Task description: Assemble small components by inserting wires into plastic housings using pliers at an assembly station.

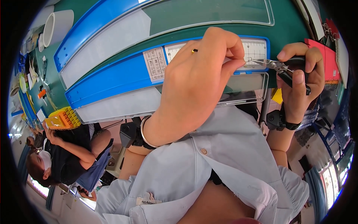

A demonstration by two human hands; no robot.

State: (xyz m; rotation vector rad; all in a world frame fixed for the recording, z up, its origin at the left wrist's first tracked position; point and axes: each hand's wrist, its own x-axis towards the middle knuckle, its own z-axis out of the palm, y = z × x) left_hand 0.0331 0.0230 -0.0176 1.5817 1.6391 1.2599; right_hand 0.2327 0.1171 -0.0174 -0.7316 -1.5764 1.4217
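Note:
My right hand grips small pliers with black handles and slim metal jaws pointing left. At their tips, my left hand pinches thumb and forefinger together on something too small to make out. Both hands meet over the right end of a long blue case, where a white card with a printed grid lies inside. A paper label is stuck in the case beside my left hand. The case's clear lid hangs open along the near side, partly hidden by my left forearm.
Beyond lies a second blue case with a clear lid, on the green table. A white cylinder stands at the far left. Red folders are at the right. Another person sits at the left near an orange-yellow block.

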